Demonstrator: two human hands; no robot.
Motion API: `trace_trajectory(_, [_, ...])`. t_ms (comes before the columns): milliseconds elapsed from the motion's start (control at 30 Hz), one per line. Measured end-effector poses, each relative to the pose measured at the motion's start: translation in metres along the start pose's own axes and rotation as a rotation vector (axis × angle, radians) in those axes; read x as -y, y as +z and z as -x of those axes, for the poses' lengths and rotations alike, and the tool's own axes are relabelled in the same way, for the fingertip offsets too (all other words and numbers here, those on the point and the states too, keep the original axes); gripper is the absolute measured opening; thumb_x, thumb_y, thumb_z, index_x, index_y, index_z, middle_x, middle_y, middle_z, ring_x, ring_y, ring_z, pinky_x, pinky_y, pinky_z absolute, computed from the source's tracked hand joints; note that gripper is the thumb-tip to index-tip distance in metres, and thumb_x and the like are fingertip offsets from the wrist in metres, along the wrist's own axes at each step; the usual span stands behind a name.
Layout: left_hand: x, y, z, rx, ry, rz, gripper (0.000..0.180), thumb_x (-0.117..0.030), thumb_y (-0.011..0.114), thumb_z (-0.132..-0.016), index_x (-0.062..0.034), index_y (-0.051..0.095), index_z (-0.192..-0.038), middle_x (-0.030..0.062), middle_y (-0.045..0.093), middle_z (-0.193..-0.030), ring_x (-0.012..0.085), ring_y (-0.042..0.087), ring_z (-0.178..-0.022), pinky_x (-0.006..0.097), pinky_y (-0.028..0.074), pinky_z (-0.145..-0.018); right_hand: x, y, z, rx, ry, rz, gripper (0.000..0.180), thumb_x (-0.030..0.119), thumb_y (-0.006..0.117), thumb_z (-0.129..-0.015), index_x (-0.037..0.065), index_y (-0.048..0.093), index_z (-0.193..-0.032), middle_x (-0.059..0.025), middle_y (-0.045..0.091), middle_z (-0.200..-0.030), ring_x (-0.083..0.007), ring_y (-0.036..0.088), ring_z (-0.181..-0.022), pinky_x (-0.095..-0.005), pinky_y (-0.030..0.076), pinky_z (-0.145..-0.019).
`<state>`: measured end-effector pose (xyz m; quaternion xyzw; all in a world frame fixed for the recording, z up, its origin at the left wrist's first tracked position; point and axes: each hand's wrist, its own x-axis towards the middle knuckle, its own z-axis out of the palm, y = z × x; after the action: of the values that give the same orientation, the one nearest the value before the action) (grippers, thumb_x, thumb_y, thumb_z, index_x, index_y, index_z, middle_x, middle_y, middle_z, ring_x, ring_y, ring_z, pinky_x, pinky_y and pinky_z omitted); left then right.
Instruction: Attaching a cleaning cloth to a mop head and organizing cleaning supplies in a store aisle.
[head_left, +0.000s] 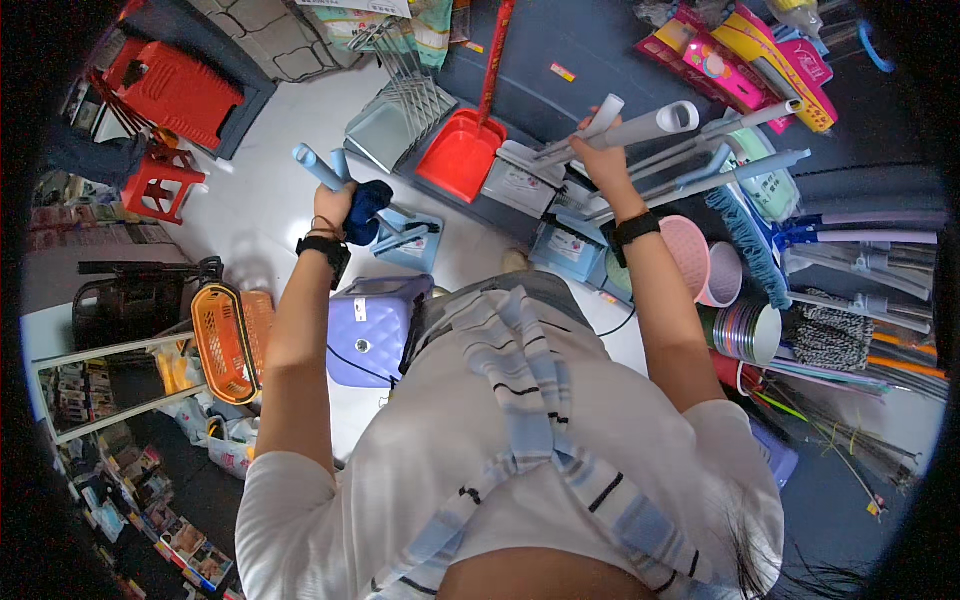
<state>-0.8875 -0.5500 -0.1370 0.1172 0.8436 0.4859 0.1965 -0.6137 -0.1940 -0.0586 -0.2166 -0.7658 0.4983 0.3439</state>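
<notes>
My left hand [333, 205] is closed round two light blue tube handles [318, 168]. Below it a light blue dustpan [412, 245] with a brush stands on the floor. A dark blue bunched cloth-like thing [368, 208] sits beside that hand; whether I hold it cannot be told. Farther right, my right hand [602, 160] is wrapped round pale grey-white handles [600, 118], reaching over a white dustpan [522, 183] with a broom. A thicker pale tube end [678, 118] rises beside the fingers. Between my hands lies a red dustpan [463, 157] with a long red handle [494, 60].
A grey dustpan [388, 130] stands left of the red one. Near my left forearm are a purple box-like stool [368, 325] and an orange basket [222, 340]. Mops [750, 240], pink baskets [685, 255] and stacked buckets [755, 335] crowd the right. A red stool [165, 185] stands far left.
</notes>
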Motion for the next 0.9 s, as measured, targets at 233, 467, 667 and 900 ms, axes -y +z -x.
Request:
trace_trajectory(233, [-0.008,-0.014,-0.015,0.048,0.039,-0.192,0.022,-0.017,0.061,-0.072,-0.0015,0.063,-0.087,0.0158,0.066,-0.081,0.0274,0.064,-0.078,0.037,0.049,-0.071,0.014,0.009,0.014,0.015,0.044,0.005,0.05,-0.008,0.061,-0.072,0.005,0.036,-0.113,-0.004,0.047,-0.092,-0.013,0.049,-0.087,-0.0272,0.044,-0.075])
trace_trajectory(467, [-0.003,-0.005,-0.011,0.106,0.093,-0.317,0.031,-0.026,0.059,-0.074,-0.003,0.062,-0.095,0.0182,0.065,-0.088,0.0321,0.062,-0.085,0.037,0.047,-0.075,0.017,0.014,0.011,-0.037,0.113,-0.192,0.05,-0.001,0.063,-0.071,0.005,0.041,-0.115,-0.0037,0.05,-0.091,-0.0151,0.052,-0.084,-0.0293,0.045,-0.072])
trace_trajectory(667, [-0.029,0.013,-0.019,-0.111,0.089,-0.287,0.029,-0.024,0.056,-0.078,-0.0012,0.062,-0.094,0.0161,0.066,-0.087,0.0295,0.063,-0.084,0.034,0.048,-0.077,0.007,0.003,0.005,-0.035,0.085,-0.01,0.049,0.0,0.063,-0.072,0.005,0.041,-0.115,-0.003,0.05,-0.091,-0.0141,0.052,-0.085,-0.0292,0.045,-0.073])
trace_trajectory(900, [-0.035,0.02,-0.036,-0.022,0.011,-0.461,0.04,-0.023,0.06,-0.073,-0.0018,0.057,-0.106,0.0178,0.065,-0.092,0.0306,0.062,-0.088,0.036,0.048,-0.079,-0.005,-0.009,0.005,-0.026,0.056,-0.015,0.047,-0.01,0.057,-0.073,0.005,0.036,-0.112,-0.0044,0.045,-0.094,-0.0127,0.048,-0.089,-0.0275,0.043,-0.078])
